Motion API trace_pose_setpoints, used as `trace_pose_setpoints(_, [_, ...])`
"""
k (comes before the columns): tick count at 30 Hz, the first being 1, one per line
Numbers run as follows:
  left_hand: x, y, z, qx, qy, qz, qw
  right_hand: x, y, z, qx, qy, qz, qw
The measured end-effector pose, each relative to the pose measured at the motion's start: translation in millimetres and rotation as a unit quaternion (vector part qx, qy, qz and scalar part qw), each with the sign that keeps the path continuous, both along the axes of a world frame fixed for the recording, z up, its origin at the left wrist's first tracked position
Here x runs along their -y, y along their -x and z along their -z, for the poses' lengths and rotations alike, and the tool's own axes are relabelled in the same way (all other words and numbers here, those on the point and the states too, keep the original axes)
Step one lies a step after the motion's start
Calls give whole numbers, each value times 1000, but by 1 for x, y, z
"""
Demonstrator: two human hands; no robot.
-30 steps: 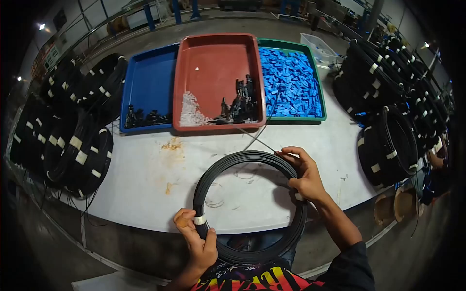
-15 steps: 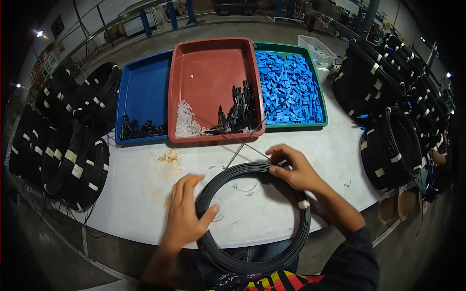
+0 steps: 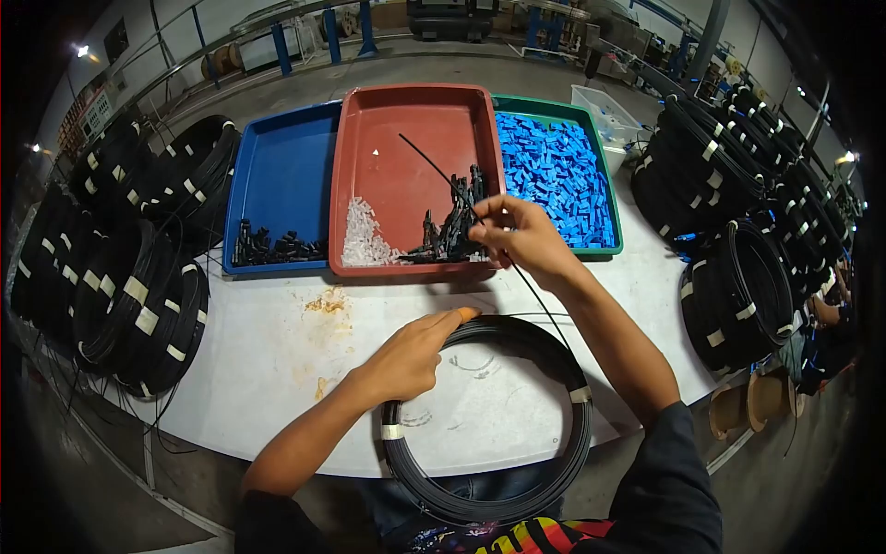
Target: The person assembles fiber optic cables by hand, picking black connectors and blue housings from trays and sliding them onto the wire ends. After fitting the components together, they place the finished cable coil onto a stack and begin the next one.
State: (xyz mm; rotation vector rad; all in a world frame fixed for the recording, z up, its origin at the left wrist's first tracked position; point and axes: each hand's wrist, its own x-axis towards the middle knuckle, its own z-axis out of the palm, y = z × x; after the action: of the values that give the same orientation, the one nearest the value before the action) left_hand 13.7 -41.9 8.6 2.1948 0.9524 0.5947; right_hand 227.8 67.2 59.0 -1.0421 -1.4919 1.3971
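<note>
A black cable coil [image 3: 489,480] bound with white tape lies on the white table [image 3: 268,342], overhanging its near edge. My left hand [image 3: 411,355] rests on the coil's upper left rim, fingers extended, gripping nothing. My right hand [image 3: 521,240] is raised over the near edge of the red tray [image 3: 397,138] and pinches the coil's loose cable end [image 3: 434,166], which sticks up and to the left over the tray. Small black parts [image 3: 452,226] and clear white parts [image 3: 365,235] lie in the red tray under that hand.
A blue tray [image 3: 277,166] with a few black parts stands to the left, a green tray [image 3: 604,185] of blue pieces [image 3: 554,166] to the right. Stacks of taped black coils flank the table at left [image 3: 120,268] and right [image 3: 738,203].
My right hand lifted the loose cable end from the coil's rim up over the red tray. My left hand slid from the coil's left side to its upper rim.
</note>
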Motion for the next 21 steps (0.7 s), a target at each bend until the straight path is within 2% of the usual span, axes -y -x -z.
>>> trace_pose_setpoints(4, [-14, -7, -6, -60, 7, 6, 998, -31, 33, -11, -4, -31, 20, 999])
trace_pose_setpoints(6, [-25, -11, 1, -95, -86, 38, 991, -40, 52, -17, -6, -35, 23, 999])
trace_pose_setpoints(9, [-44, -16, 7, -80, -111, 75, 988, -41, 77, -21, 8, -33, 22, 999])
trace_pose_setpoints(10, [-53, -20, 1, -132, -35, 89, 987, -41, 85, -18, 38, -59, 18, 997])
trace_pose_setpoints(11, [-60, -21, 0, -133, -36, 86, 987, -43, 93, -13, 68, -85, 15, 994])
trace_pose_setpoints(13, [-69, -23, -3, -136, -14, 128, 982, -43, 102, 3, 50, -123, 21, 991])
trace_pose_setpoints(15, [-77, -27, -10, -142, -38, 141, 979, -33, 102, 16, 110, -156, 38, 981])
trace_pose_setpoints(17, [-84, -43, -21, -286, 37, 154, 945, -16, 91, 14, 171, -162, 47, 971])
trace_pose_setpoints(18, [-80, -48, -37, -305, 68, 152, 938, -13, 84, 18, 177, -172, 57, 967])
trace_pose_setpoints(21, [-76, -54, -30, -243, 18, 180, 953, -10, 56, 29, 132, -190, 87, 969])
